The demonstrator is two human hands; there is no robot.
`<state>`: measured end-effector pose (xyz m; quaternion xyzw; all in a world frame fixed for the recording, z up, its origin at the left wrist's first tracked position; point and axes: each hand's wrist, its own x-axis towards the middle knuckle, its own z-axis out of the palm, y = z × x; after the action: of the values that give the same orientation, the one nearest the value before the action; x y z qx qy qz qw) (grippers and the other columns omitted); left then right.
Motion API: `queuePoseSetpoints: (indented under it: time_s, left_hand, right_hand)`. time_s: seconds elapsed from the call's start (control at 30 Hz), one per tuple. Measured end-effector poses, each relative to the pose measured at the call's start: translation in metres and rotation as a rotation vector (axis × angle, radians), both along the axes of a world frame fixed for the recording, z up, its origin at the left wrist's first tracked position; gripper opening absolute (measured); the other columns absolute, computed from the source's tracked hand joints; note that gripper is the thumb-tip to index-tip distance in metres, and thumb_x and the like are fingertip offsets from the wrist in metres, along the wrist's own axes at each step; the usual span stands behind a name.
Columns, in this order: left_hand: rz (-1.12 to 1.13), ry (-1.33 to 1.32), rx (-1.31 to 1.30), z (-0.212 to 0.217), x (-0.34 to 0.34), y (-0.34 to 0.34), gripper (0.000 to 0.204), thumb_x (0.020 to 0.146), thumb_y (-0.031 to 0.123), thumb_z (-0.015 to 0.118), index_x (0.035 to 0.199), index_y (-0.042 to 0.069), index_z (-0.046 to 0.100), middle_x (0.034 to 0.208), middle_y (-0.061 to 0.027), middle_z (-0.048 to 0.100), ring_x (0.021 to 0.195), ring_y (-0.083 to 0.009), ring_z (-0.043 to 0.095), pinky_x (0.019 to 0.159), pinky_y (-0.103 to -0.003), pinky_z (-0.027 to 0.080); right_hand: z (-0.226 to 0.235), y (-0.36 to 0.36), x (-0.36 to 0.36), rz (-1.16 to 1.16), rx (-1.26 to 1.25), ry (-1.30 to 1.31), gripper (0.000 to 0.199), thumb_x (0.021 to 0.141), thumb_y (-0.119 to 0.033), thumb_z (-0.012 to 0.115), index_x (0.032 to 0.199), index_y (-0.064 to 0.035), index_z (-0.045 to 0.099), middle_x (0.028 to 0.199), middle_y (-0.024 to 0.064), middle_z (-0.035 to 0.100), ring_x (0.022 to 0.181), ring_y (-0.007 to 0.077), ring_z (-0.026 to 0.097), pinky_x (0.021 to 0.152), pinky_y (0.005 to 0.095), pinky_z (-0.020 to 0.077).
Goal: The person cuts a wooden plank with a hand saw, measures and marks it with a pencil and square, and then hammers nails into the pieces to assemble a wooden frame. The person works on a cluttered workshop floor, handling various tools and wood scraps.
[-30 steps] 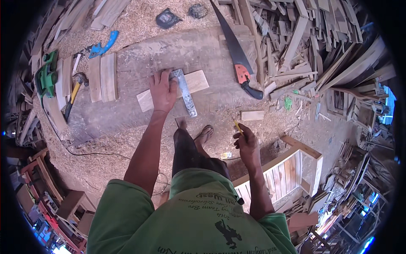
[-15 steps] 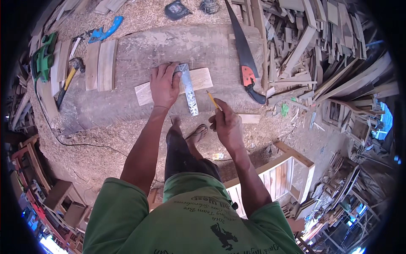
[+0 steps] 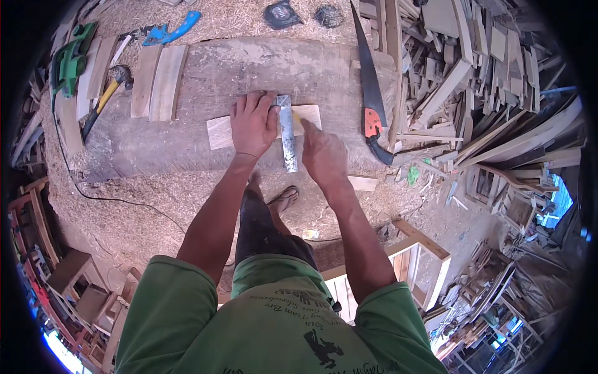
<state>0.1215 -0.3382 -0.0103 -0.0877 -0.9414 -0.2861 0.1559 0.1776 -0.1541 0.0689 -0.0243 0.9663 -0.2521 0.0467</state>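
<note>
Board: thin pale wooden board (image 3: 219, 132) lay flat on the long grey workbench slab (image 3: 187, 68), partly under both hands.
Square: metal try square (image 3: 287, 132) lay across the board, blade pointing toward the person.
Left hand: left hand (image 3: 252, 123) pressed flat, fingers spread, on board and square.
Right hand: right hand (image 3: 324, 153) was closed, pinching a yellow pencil (image 3: 298, 122) just beside the square's blade.
Surroundings: handsaw (image 3: 372, 93) right of the board; hammer (image 3: 106, 96) and two planks (image 3: 157, 81) left; offcut pile (image 3: 479, 81) far right.
</note>
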Motion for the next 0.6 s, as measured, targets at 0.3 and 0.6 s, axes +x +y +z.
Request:
queuePoseSetpoints:
  time_s: [0.3,0.6]
  left_hand:
    - [0.059,-0.029,0.071,-0.002,-0.001,0.001,0.04,0.1,0.023,0.069,0.138,0.011,0.07,0.127,-0.014,0.066,0.12,-0.0377,0.06,0.107,-0.056,0.044]
    - [0.299,0.093,-0.109,-0.014,-0.001,0.014,0.061,0.101,0.019,0.063,0.16,0.01,0.049,0.156,-0.0289,0.047,0.15,-0.0496,0.041,0.129,-0.073,0.023]
  right_hand:
    - [0.109,0.052,0.072,-0.251,-0.804,-0.263,0.023,0.118,-0.022,0.055,0.132,-0.0044,0.06,0.1,0.0116,0.078,0.094,0.0207,0.077,0.079,0.0359,0.0619]
    - [0.366,0.049,0.103,-0.36,-1.562,0.25,0.03,0.1,-0.041,0.083,0.089,-0.0152,0.072,0.099,-0.0024,0.057,0.097,0.0133,0.056,0.076,0.0317,0.0481]
